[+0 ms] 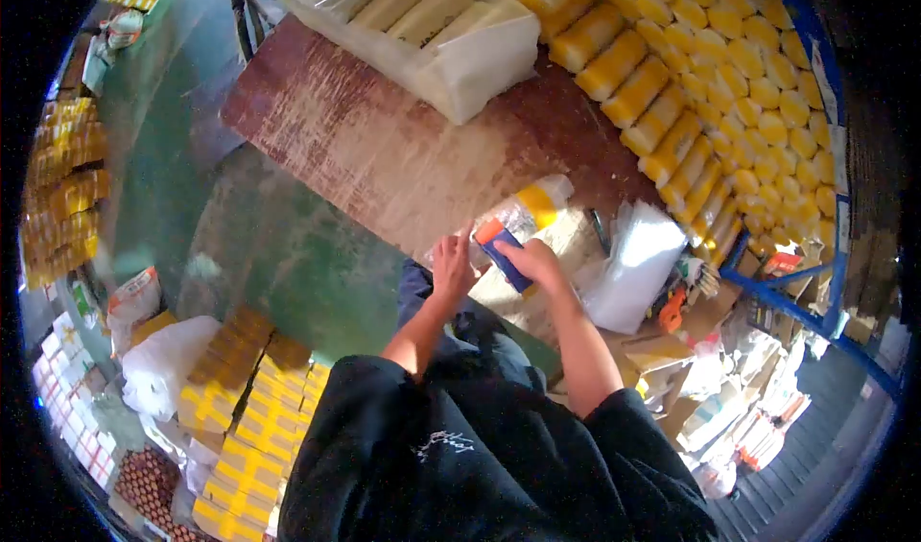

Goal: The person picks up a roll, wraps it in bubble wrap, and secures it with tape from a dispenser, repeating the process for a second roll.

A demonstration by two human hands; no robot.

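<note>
In the head view my right hand (539, 262) is closed around a small blue block with an orange end (508, 262); its exact kind is not clear. My left hand (453, 266) is just to the left of it, at the table's near edge, with its fingers curled together and the index finger pointing up. Whatever those fingers may hold is too small to make out. Just beyond both hands lies a clear plastic-wrapped roll with a yellow band (537, 206) on the worn red-brown tabletop (355, 129).
A white-lined box of pale wrapped rolls (413, 24) stands on the table's far side. Yellow-and-white rolls (672, 129) are stacked high at right, beside a blue metal frame (782, 302). White plastic sheets (638, 264) lie right of my hands. Yellow-taped cartons (259, 446) sit at lower left.
</note>
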